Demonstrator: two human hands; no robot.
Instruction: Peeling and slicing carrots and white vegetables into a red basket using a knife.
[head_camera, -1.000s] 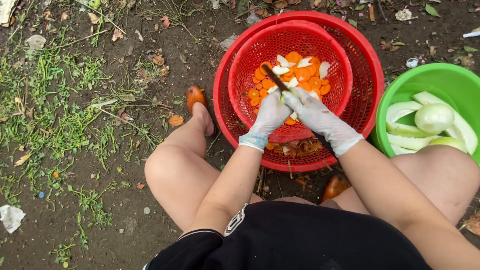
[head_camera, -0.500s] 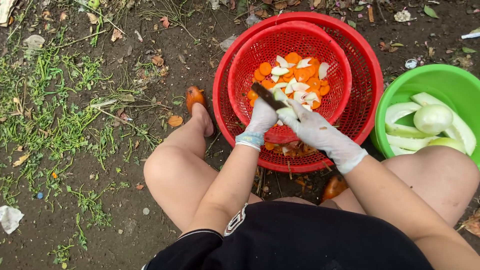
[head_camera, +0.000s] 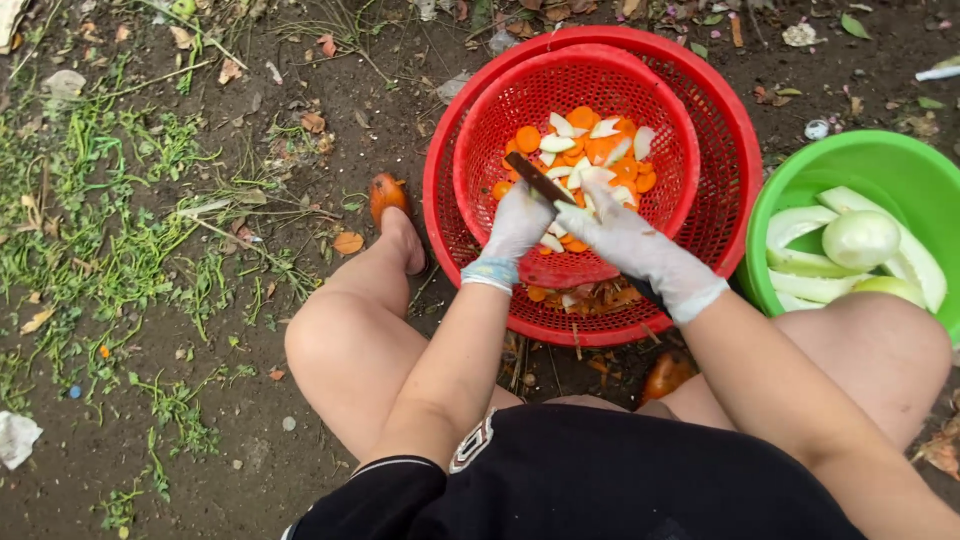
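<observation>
Bare brown ground with patches of green weeds filled the left half of the frame. In the upper middle sat a large red plastic basket, and nested inside it a smaller red perforated basket. A green plastic basin stood at the right edge, just beside the large basket, holding peeled pale-green gourd pieces. The person squatted over the baskets, bare knees at lower left and right, black shorts along the bottom edge.

Both hands wore whitish gloves and met over the near rim of the smaller basket. The left hand was closed around the handle of a dark-bladed knife, the blade slanting up and left over the slices. The right hand was curled around a pale piece of gourd, which was touching the blade. Under them, in the middle of the smaller basket, lay orange carrot rounds mixed with thin white gourd slices. Orange peelings lay in the large basket below the hands.
</observation>
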